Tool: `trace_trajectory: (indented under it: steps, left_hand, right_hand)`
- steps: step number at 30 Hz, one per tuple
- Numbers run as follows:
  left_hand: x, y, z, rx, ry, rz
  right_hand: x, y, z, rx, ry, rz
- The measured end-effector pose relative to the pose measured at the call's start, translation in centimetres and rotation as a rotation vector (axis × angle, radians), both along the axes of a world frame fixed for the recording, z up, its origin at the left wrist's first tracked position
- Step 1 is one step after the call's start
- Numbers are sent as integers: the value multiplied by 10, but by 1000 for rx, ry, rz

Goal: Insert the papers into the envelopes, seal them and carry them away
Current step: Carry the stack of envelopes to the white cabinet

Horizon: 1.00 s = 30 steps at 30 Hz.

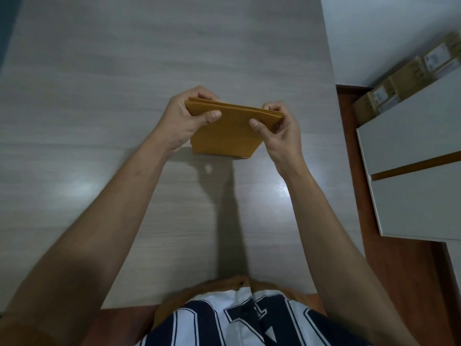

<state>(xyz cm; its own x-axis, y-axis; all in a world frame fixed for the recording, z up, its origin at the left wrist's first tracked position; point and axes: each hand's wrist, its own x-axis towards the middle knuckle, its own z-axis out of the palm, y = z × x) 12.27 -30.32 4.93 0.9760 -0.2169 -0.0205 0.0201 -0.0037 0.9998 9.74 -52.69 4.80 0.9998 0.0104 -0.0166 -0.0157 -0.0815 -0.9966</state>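
A stack of several brown envelopes [225, 132] stands on its lower edge on the grey wood-grain table [99, 96], held upright at the middle of the view. My left hand [187, 116] grips the stack's upper left corner, thumb on the near face and fingers behind. My right hand [279, 128] pinches the upper right corner the same way. The stacked top edges show as thin layers. No loose papers are visible.
The table's right edge runs down past a reddish-brown floor [399, 270]. White cabinet tops [411, 151] stand at the right, with cardboard boxes [399, 83] behind them. A white wall [374, 33] fills the top right corner.
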Motion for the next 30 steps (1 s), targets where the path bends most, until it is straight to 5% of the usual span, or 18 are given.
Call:
trace_trajectory:
  steps: [30]
  left_hand:
    - [3,-23,-2,-74,204,326]
  right_hand:
    - [18,11,-2,31,215,-77]
